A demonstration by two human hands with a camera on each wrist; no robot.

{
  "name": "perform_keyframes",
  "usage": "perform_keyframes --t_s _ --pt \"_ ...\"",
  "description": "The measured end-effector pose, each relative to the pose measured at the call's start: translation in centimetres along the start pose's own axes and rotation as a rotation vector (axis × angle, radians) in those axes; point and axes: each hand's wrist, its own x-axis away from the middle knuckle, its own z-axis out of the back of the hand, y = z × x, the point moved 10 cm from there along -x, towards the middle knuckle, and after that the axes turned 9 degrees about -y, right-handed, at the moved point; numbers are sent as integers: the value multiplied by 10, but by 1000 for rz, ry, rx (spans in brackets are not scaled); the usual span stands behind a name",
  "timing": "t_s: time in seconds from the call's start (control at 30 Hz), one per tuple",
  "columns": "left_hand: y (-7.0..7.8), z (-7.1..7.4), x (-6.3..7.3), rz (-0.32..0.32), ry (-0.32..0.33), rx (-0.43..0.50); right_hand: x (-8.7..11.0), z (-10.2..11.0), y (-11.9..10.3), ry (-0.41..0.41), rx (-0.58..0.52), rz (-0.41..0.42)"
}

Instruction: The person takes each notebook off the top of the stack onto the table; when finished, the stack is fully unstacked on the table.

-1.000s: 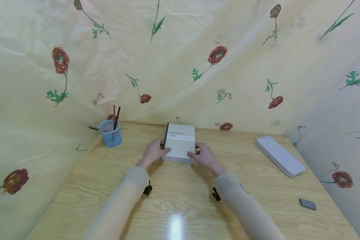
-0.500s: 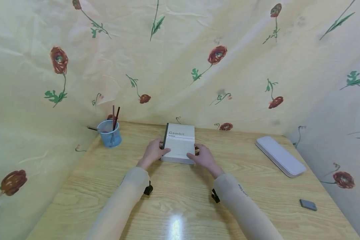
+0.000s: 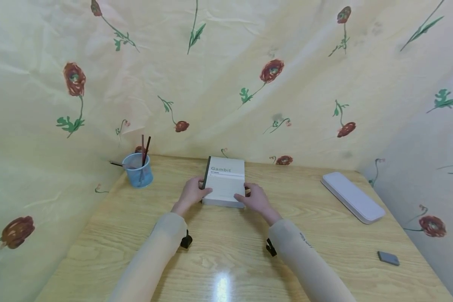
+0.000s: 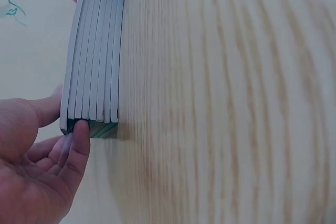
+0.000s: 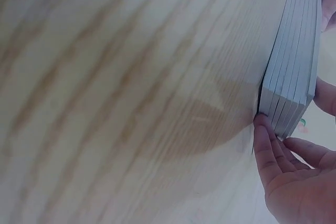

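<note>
A stack of several notebooks (image 3: pixel 225 184), the top one with a pale cover reading "Gambit" and a dark spine on the left, lies on the wooden table near its back edge. My left hand (image 3: pixel 191 193) holds the spine side, thumb on the top cover. In the left wrist view, the left hand's fingers (image 4: pixel 77 150) press against the greenish spines. On the opposite side my right hand (image 3: pixel 257 198) grips the stack, its thumb over the cover. The right wrist view has fingertips (image 5: pixel 262 121) low at the corner of the stack, close to the tabletop.
A blue mesh pen cup (image 3: pixel 139 174) with pencils stands at the back left. To the right lies a long pale-lilac case (image 3: pixel 352 196), and a small grey flat block (image 3: pixel 388 258) sits nearer the right edge. Flower-patterned cloth (image 3: pixel 226 84) hangs behind the table.
The head view has tilted very slightly. Both hands keep their places on the notebook stack, the left thumb and top cover shifting only a touch to the left.
</note>
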Motion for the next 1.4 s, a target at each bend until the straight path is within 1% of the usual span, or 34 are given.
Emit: perform_keyframes --t_s 0.27,0.47,0.57,0.67,0.8,1.0,1.1,1.27,1.4 --pt "-15 5 0 19 21 90 0 0 3 -2 0 24" --pt "-25 17 4 34 44 145 1 -2 0 -30 15 43" --pt "-29 26 8 40 61 160 2 -3 -4 -47 27 72" --pt "-35 35 11 59 72 194 2 -3 -5 -60 26 71" --pt "-46 46 12 75 64 267 2 -5 -2 -80 24 44" --pt "-65 69 17 88 55 373 3 -7 1 -88 8 24" --pt "-76 83 19 92 80 416 2 -7 2 -84 9 15" --pt "-92 105 24 121 146 430 2 -9 3 -88 19 18" --pt "-101 112 27 163 159 406 1 -11 2 -101 30 28"
